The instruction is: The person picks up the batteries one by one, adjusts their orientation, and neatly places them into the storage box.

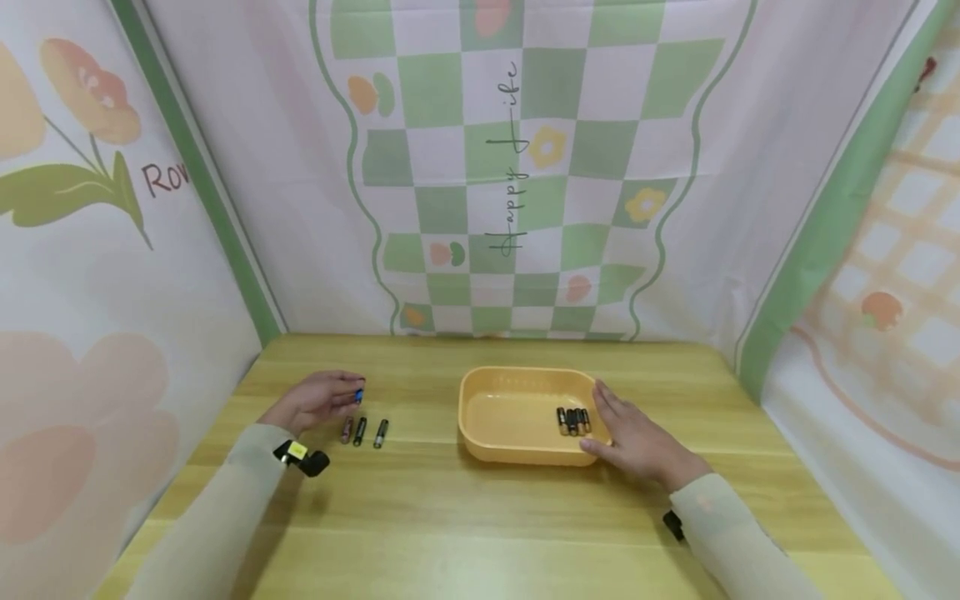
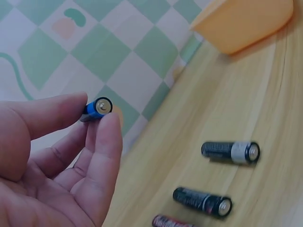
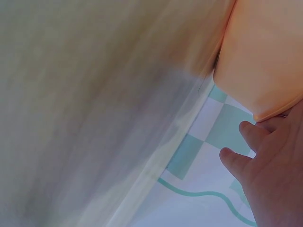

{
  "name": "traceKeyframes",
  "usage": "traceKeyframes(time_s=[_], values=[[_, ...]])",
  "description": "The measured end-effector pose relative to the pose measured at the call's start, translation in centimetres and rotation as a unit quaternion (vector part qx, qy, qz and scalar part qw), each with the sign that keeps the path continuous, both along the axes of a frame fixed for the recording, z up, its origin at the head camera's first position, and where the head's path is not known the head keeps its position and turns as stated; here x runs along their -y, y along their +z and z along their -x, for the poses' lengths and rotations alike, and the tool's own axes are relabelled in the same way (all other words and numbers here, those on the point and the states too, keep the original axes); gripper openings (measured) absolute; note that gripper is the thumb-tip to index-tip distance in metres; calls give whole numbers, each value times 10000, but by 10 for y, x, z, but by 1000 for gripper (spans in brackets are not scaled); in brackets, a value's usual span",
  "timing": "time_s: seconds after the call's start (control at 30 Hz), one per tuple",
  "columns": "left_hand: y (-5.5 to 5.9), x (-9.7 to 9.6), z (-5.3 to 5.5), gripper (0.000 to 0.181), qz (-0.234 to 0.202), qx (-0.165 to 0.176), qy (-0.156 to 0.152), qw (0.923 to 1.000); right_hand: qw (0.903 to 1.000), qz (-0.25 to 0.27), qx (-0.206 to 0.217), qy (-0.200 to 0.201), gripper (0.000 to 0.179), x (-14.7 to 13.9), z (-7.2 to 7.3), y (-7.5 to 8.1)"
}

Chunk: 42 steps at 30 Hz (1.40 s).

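My left hand [image 1: 324, 398] is raised over the left part of the table, pinching a small blue-and-black battery [image 2: 98, 109] between thumb and fingertips. Its metal end faces the left wrist camera. Just below that hand three batteries lie on the wood: a reddish one [image 1: 347, 430], a black one [image 1: 360, 432] and a black one with a pale band [image 2: 231, 151]. My right hand [image 1: 637, 437] rests on the right end of a yellow plastic basket [image 1: 495, 454], fingers extended along the rim and thumb at its front corner. Inside, several batteries [image 1: 573, 422] lie side by side near that end.
A light wood-grain table [image 1: 420, 517] carries everything. Printed fabric [image 1: 495, 167] hangs behind it, with more fabric on the left and right sides. Bare wood separates the loose batteries from the basket.
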State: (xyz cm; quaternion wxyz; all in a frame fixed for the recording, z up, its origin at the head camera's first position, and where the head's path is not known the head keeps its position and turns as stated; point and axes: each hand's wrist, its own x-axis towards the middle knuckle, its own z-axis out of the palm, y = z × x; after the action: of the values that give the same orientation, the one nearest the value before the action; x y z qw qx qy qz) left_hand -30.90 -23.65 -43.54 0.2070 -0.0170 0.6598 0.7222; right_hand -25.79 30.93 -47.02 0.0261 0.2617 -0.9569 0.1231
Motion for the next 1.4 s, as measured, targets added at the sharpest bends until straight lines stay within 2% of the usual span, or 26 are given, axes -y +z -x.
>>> traceKeyframes(time_s=[0.13,0.27,0.5,0.77,0.97,1.4], values=[[1,-5,1,43,-273,0,68,9996,10000,-36,-20,-9,94,-1,0,-1],[1,-10,1,35,-371,9,137,9992,10000,-60,15,-34,94,-2,1,-2],[4,-16,4,41,-406,117,184,9989,9999,-2,123,-61,94,-2,1,-2],[5,-23,10,24,-438,99,108,9989,10000,-6,11,-33,93,-1,1,-3],[8,-34,13,29,-420,34,10,9991,10000,-16,-24,-29,93,-2,1,-4],[14,-58,18,34,-515,-35,57,9987,10000,-15,16,-48,93,-2,0,-2]])
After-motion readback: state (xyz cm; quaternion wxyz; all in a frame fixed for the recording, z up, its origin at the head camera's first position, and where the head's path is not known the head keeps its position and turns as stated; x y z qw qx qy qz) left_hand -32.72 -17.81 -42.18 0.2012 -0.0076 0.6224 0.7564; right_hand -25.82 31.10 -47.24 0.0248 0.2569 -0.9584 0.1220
